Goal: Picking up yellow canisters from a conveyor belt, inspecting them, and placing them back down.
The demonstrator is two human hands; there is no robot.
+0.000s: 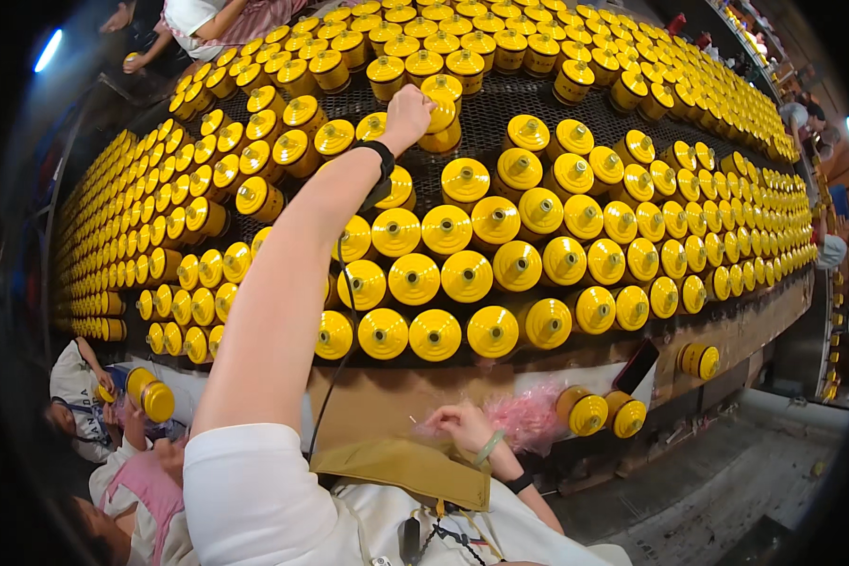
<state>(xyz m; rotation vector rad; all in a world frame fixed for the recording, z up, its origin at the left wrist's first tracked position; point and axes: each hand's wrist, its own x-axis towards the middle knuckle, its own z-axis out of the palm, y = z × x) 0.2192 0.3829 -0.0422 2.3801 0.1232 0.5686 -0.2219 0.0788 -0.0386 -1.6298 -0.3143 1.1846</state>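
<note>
Can (pixel 440 121), yellow and upright, stands far out on the dark mesh tabletop (pixel 500 106), and the left hand (pixel 406 115) is right beside it at full reach, grip clenched on its top (fingers hidden). Right hand (pixel 464 426) rests near, loosely curled by pink plastic (pixel 528 417).

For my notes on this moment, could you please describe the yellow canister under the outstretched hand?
The yellow canister is a glossy, squat cylinder that looks like painted metal, with a round top. It stands upright on the dark mesh surface, in a gap among packed rows of identical canisters. The left hand, arm fully stretched and wearing a black wristband, rests closed on its top, hiding the cap. A second canister touches it behind.
</note>
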